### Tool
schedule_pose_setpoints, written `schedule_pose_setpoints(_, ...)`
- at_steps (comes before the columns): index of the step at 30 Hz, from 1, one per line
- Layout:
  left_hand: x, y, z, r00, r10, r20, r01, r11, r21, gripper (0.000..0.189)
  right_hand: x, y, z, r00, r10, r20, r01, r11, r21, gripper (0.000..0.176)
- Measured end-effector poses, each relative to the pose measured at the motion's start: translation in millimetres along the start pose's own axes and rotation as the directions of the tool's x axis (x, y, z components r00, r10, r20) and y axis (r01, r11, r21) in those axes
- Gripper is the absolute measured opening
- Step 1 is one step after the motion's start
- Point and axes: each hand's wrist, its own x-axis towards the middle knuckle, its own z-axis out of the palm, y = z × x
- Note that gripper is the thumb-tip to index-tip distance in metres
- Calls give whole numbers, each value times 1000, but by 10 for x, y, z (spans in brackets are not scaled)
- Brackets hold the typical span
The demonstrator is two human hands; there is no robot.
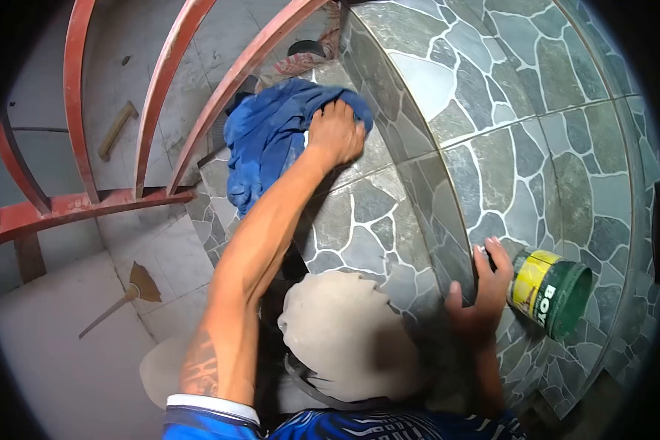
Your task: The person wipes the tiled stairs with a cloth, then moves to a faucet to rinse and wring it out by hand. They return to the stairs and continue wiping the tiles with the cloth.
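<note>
A crumpled blue cloth [271, 125] lies on the stone-patterned tile of a lower step [359, 227]. My left hand [337, 132] presses down on its right part with the fingers curled into the fabric. At the step's raised edge is my right hand [484, 286], thumb and fingers apart, holding nothing. Just right of those fingers, a green can [543, 292] with a yellow label lies tilted on the upper tiled surface [491, 176], its mouth facing away from the hand. What is inside the can is hard to make out.
Red curved metal bars [170, 88] rise along the left. Beyond them a wooden-handled tool [117, 132] rests on grey floor tiles; a trowel-like tool [136, 290] lies lower left. A beige rounded form [348, 337] fills the lower middle. A dark round object [306, 48] stands at the back.
</note>
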Motion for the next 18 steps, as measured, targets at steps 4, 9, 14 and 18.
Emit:
schedule_pose_setpoints(4,-501,-19,-43,981,165,-106,-152,981,122,44,48,-43,-8,1000,24,-19,-24,999,28,59)
schedule_pose_setpoints(9,-14,-156,-25,994,97,-55,-91,990,109,39,47,-48,27,1000,18,-25,-18,1000,21,58)
schedule_pose_setpoints(14,-520,-92,-15,987,160,-27,-157,983,100,54,28,-12,10,1000,17,-25,-17,1000,9,58)
schedule_pose_setpoints(18,44,-146,-159,999,29,-20,-27,996,84,50,41,-12,24,1000,3,-5,-3,1000,28,58)
